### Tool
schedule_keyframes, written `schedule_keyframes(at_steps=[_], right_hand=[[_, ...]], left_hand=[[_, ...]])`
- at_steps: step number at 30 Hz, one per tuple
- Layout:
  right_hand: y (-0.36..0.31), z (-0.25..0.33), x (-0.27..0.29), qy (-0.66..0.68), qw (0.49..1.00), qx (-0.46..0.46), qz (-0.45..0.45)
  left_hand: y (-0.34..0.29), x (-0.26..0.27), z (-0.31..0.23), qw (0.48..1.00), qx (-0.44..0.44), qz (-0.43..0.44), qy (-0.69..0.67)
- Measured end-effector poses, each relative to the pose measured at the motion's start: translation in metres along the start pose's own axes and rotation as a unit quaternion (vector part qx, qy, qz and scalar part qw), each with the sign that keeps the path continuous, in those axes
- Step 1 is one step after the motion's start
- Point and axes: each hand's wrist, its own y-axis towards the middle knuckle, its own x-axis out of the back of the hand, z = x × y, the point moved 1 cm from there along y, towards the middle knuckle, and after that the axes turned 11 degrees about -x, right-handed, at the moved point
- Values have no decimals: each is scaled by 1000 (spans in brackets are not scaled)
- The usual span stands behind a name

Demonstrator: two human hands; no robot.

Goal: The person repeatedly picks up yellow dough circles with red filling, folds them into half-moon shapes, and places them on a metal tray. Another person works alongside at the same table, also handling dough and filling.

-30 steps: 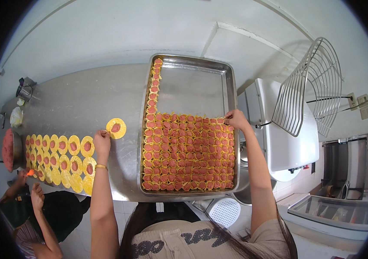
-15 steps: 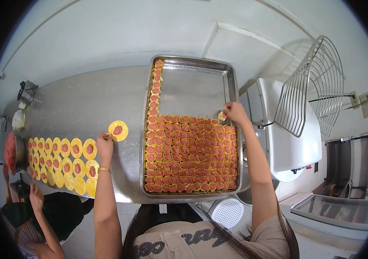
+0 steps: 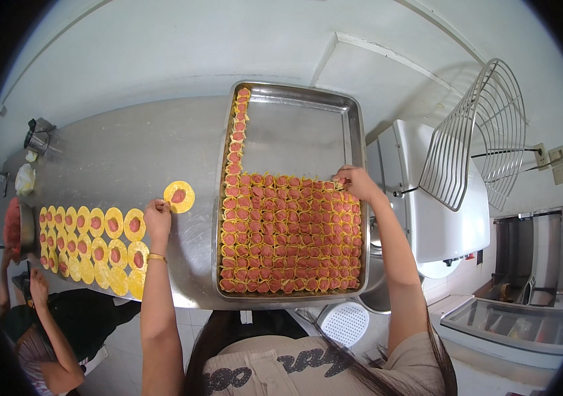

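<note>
A: Where's the filled wrapper (image 3: 179, 197), and why is it held that way?

B: Above or on the table (image 3: 136, 145), just left of the metal tray (image 3: 291, 132); I can't tell whether its underside touches. The left hand (image 3: 158, 218) pinches its lower left edge between thumb and fingertips. Gripping only the rim probably leaves the meat in the middle undisturbed.

A: And the right hand (image 3: 355, 183)?

B: It's at the right end of the far row of dumplings (image 3: 288, 237). The fingertips are drawn close together there, but I can't tell whether they pinch a dumpling or only touch one, since the fingers cover that spot.

A: Why pack them so tightly?

B: I'd guess the neighbours prop one another upright, meat side up. A single line (image 3: 237, 135) runs along the tray's left wall to the far corner, perhaps leaning on that wall.

A: How are the arms set?

B: Wide apart. The left forearm reaches almost straight forward; the right one slants inward over the tray's right rim, back of the hand up, fingers pointing left. Keeping the laid-out rounds (image 3: 115, 224) on the left seems to suit that split.
</note>
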Motion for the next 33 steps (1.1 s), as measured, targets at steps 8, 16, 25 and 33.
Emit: schedule_keyframes(at_steps=[8, 16, 25, 33], right_hand=[[-9, 4, 0, 36, 998, -31, 31], [-9, -12, -9, 94, 991, -99, 10], [-6, -17, -11, 116, 986, -116, 27], [-8, -19, -18, 105, 984, -138, 30]], left_hand=[[1, 0, 2, 1000, -6, -2, -12], [4, 0, 6, 1000, -18, 12, -3], [8, -3, 17, 1000, -28, 8, -6], [19, -8, 36, 999, -37, 35, -7]])
